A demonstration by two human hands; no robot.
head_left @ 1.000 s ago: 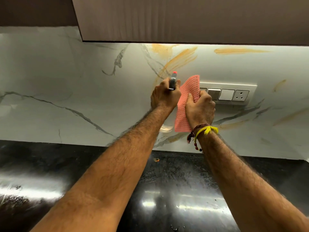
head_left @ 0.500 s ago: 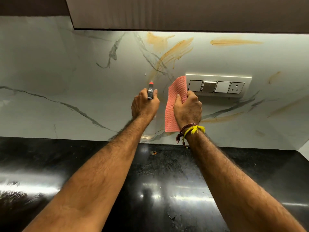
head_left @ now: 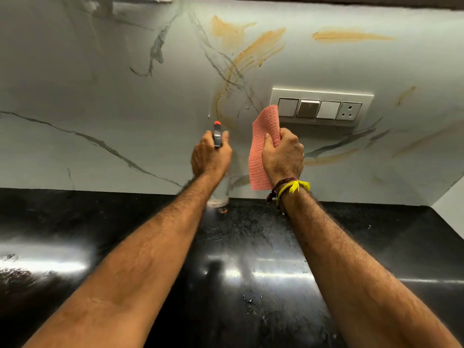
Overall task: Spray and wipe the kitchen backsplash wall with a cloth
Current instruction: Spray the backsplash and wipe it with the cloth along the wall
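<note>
The white marble backsplash wall (head_left: 100, 96) carries orange-brown smears (head_left: 251, 49), with thin wet runs trailing down below them. My left hand (head_left: 209, 156) grips a clear spray bottle (head_left: 218, 136); its grey nozzle with a red tip points at the wall, and its clear body shows below my wrist. My right hand (head_left: 282, 154) is closed on a pink waffle cloth (head_left: 262, 146) that hangs flat in front of the wall, just left of the switch panel. Both hands are held a little off the wall, side by side.
A switch and socket panel (head_left: 321, 106) sits on the wall right of the cloth. More orange streaks (head_left: 351, 36) lie at the upper right and lower right. A glossy black countertop (head_left: 238, 259) runs below, speckled with droplets. A cabinet underside edges the top.
Both hands have dropped lower on the wall and drawn apart. The bottle moved left and down from the smear, and the view has come closer to the wall.
</note>
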